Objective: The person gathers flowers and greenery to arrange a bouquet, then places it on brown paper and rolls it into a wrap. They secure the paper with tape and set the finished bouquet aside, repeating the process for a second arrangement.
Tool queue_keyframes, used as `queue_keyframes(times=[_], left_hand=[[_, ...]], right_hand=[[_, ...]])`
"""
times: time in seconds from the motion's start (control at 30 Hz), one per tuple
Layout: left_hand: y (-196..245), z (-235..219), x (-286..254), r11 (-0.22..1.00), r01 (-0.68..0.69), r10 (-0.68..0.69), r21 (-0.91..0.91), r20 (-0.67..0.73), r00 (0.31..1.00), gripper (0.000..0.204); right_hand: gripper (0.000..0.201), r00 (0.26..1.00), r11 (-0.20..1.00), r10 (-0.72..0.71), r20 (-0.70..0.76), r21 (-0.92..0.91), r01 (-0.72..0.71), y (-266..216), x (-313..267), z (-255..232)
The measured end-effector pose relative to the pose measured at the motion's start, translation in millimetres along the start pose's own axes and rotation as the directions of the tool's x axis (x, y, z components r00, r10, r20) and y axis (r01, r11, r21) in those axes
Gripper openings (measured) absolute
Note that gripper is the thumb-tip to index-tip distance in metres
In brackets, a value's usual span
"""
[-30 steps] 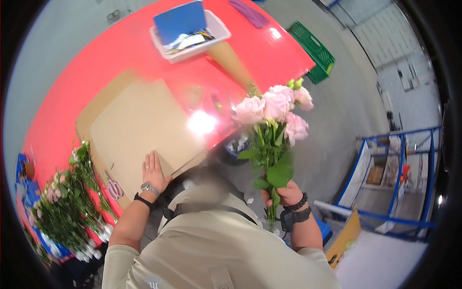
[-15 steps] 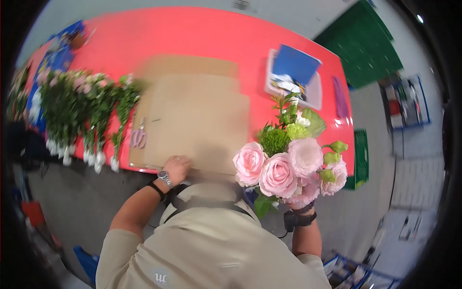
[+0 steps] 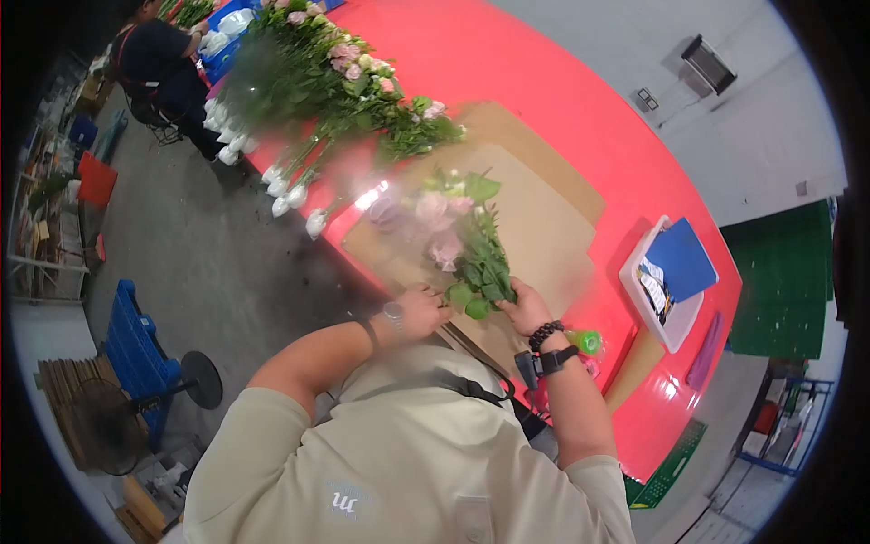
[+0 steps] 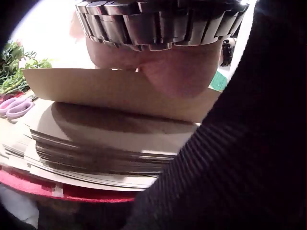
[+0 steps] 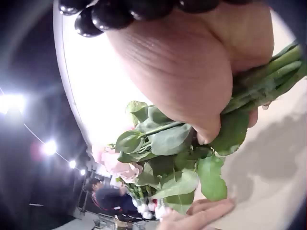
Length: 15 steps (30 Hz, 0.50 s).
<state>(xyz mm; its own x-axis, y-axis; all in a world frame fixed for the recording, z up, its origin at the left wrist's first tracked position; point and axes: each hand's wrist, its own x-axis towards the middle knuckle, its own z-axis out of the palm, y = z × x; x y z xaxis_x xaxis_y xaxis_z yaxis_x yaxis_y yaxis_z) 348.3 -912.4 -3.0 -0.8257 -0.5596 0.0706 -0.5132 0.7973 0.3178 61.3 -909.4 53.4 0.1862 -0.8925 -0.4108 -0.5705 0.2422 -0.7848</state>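
Observation:
My right hand (image 3: 526, 308) grips the green stems of a bouquet of pink roses (image 3: 439, 213) and broad leaves, its blooms pointing away from me over a stack of brown paper (image 3: 535, 195). Stems run through the curled fingers in the right wrist view. At the near edge of the stack, my left hand (image 3: 421, 311) pinches the top sheet of brown paper (image 4: 81, 86), whose edge stands raised above the other sheets in the left wrist view. Its fingertips are hidden there; its fingers (image 5: 206, 215) show below the leaves in the right wrist view.
Purple-handled scissors (image 4: 18, 106) lie on the paper's left side. Bunches of flowers (image 3: 344, 82) with white-wrapped stem ends fill the table's left. At right are a white bin (image 3: 675, 337), green tape (image 3: 587, 342) and a brown paper roll (image 3: 634, 363). Another person (image 3: 154, 59) stands far left.
The bouquet has moved from the right, beyond the paper, to over the stack. My left hand has gone from lying on the paper to its raised edge. The head view has turned.

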Motion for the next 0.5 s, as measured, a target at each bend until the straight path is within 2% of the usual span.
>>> queue_keyframes(times=[0.03, 0.07, 0.2, 0.3, 0.37, 0.4, 0.47, 0.5], left_hand=[[-3, -7, -1, 1.0, 0.027, -0.028, 0.01, 0.061, 0.998, 0.02], [-9, -9, -4, 1.0, 0.012, -0.012, 0.006, 0.039, 0.999, 0.02], [-37, -24, -8, 0.997, -0.071, 0.071, 0.006, -0.054, 0.996, 0.017], [-50, -50, -2, 0.985, -0.175, 0.173, -0.009, -0.082, 0.981, 0.014], [-56, -63, 10, 0.96, -0.281, 0.279, -0.011, -0.088, 0.956, 0.014], [-59, -68, 19, 0.943, -0.334, 0.332, 0.015, -0.151, 0.931, 0.015], [-59, -73, 39, 0.902, -0.428, 0.429, 0.066, -0.267, 0.863, 0.015], [-59, -72, 48, 0.895, -0.441, 0.442, 0.068, -0.267, 0.856, 0.015]], right_hand=[[0.041, 0.999, 1.0, 0.02, 0.028, -0.019, -0.019, 7, 12, 8], [0.042, 0.998, 0.999, 0.038, 0.058, 0.013, -0.039, 18, 19, 17], [0.05, 0.984, 0.979, 0.133, 0.115, -0.173, -0.112, 38, 20, 38], [0.048, 0.961, 0.937, 0.23, 0.152, -0.302, -0.176, 52, 17, 47], [0.049, 0.968, 0.93, 0.224, 0.117, -0.324, -0.176, 62, 18, 52], [0.049, 0.971, 0.926, 0.219, 0.096, -0.334, -0.176, 64, 18, 53], [0.05, 0.965, 0.892, 0.262, 0.03, -0.388, -0.23, 34, 14, 50], [0.051, 0.959, 0.874, 0.282, -0.001, -0.412, -0.257, 24, 10, 49]])
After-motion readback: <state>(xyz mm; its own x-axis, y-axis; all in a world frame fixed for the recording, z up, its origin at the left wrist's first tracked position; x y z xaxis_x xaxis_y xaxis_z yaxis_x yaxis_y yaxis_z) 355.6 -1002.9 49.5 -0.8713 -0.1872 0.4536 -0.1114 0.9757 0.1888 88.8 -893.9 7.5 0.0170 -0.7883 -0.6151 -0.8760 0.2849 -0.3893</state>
